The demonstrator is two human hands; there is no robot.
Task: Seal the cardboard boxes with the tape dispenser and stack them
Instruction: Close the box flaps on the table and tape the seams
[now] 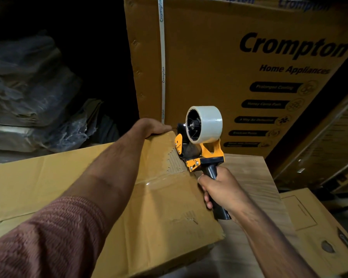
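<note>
Dim storeroom, pretty cluttered, and everything is easiest to place off the big Crompton box (pixel 239 63) standing upright at the back. Right in front of it lies the cardboard box (pixel 88 187) being sealed, flaps closed, with a glossy strip of clear tape (pixel 159 183) already running along its seam toward the far edge.

The left hand (pixel 152 128) is curled over that far edge, just below the Crompton box, pinning the flap down. The right hand (pixel 222 193) has its grip wrapped tight round the black handle of the yellow tape dispenser (pixel 199 149), whose nose sits on the box top close to the far edge, roll up in the air.

So this looks like the tail end of one tape run: probably just the cut and a press-down left on this box. Nothing shows it stacked yet, so that part seems undone.

Left of the Crompton box it's dark, with crumpled plastic-wrapped bundles (pixel 28 93) piled up. To the lower right of it sits another flat carton (pixel 313 217), and more cartons lean at the right edge.
</note>
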